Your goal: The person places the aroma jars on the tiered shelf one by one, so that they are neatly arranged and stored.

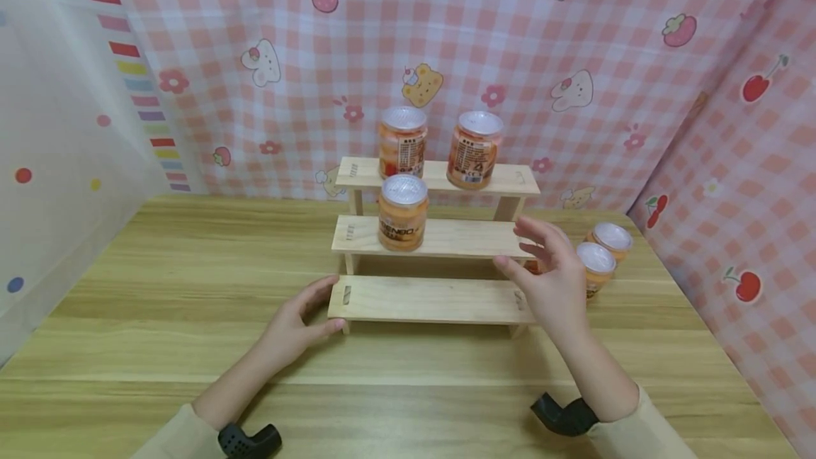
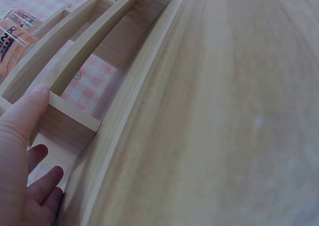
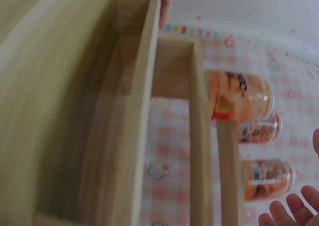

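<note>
- Jars first: upper-left jar point(image 1: 403, 151) and upper-right jar point(image 1: 472, 156) stand upright on the top tier of the three-tier wooden stand point(image 1: 427, 299), whitish lids facing up
- Here's the middle-tier jar point(image 1: 403, 224), upright towards the left end, dark lettering facing front; all three look orange, but the labels make the contents hard to tell
- Over on the right, front table jar point(image 1: 596, 280) and rear table jar point(image 1: 615, 239) stand close together on the table point(image 1: 408, 392), beside the stand
- Left hand point(image 1: 296, 328) holds the lowest tier's left end, thumb at the front corner, forefinger at the back
- And the right hand point(image 1: 554, 285) hangs by the stand's right end, thumb and fingers spread apart, gripping nothing
- Pale, smooth boards make up the stand, with joints showing near the tier ends; the table has a streaked wood grain, and behind hangs a pink-checked cloth point(image 1: 306, 105) printed with strawberries and flowers
</note>
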`<action>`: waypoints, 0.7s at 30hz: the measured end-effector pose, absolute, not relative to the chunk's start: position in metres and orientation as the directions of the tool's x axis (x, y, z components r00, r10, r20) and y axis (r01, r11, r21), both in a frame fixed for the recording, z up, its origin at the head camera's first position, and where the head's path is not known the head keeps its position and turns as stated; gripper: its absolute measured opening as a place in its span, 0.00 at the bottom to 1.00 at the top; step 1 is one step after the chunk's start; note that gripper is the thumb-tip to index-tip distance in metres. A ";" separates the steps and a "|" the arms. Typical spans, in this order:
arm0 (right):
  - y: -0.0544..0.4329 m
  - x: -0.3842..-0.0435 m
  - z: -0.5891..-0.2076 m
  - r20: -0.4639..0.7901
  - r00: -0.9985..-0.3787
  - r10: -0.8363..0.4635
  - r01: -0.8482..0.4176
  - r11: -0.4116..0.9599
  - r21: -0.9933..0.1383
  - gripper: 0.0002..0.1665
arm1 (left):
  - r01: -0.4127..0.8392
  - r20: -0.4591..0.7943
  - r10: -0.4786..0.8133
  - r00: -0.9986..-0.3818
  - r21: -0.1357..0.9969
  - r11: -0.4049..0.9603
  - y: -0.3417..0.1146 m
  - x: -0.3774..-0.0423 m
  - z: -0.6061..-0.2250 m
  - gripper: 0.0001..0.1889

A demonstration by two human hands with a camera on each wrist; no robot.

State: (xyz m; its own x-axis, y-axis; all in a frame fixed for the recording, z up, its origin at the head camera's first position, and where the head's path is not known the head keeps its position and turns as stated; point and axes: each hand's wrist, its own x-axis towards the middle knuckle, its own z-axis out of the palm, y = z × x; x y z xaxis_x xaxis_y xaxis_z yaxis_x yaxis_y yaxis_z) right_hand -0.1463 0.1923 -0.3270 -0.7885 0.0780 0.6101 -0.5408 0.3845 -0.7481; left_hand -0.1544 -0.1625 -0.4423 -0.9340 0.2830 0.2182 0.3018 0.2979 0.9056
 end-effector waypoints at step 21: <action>0.291 -0.139 -0.366 0.528 -0.803 0.277 -0.300 0.578 -0.759 0.34 | 0.287 0.200 0.286 -0.937 0.908 0.306 -0.162 -0.154 -0.441 0.38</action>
State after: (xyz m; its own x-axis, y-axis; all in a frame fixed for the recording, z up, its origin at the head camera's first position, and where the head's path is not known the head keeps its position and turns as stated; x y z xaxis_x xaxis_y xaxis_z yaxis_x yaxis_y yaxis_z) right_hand -0.1394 0.2906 -0.3657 -0.8029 0.2765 0.5280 -0.3001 0.5780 -0.7589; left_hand -0.1544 -0.1624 -0.4414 -0.9371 0.2857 0.2005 0.2874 0.3058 0.9077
